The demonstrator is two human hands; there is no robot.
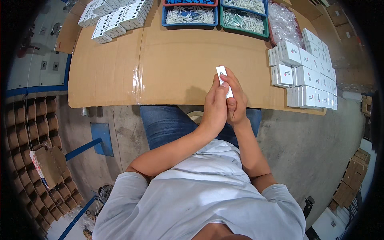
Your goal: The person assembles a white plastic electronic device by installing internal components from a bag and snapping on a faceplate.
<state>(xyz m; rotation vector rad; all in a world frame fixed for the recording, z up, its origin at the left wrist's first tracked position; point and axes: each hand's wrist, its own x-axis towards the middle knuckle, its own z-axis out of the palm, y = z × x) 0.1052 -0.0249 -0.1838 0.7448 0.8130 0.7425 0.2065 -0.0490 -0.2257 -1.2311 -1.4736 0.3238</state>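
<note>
A slim white box (221, 71) with a small dark mark on it is clasped between my two hands, just above the near edge of the table. My left hand (215, 106) presses against its left side, with the fingers stretched along it. From the right, my right hand (237, 98) closes around the same box, its thumb lying across the front. The box's upper end sticks out above the fingers, and a strip of it shows between the hands. Its lower end is partly hidden by my palms.
Cardboard covers the table (176, 68). White boxes (310, 76) are stacked at the right, more white boxes (120, 22) at the far left. Along the far edge stand a blue tray (190, 25) and a green tray (245, 31) of small pale pieces, beside clear plastic pieces (285, 24).
</note>
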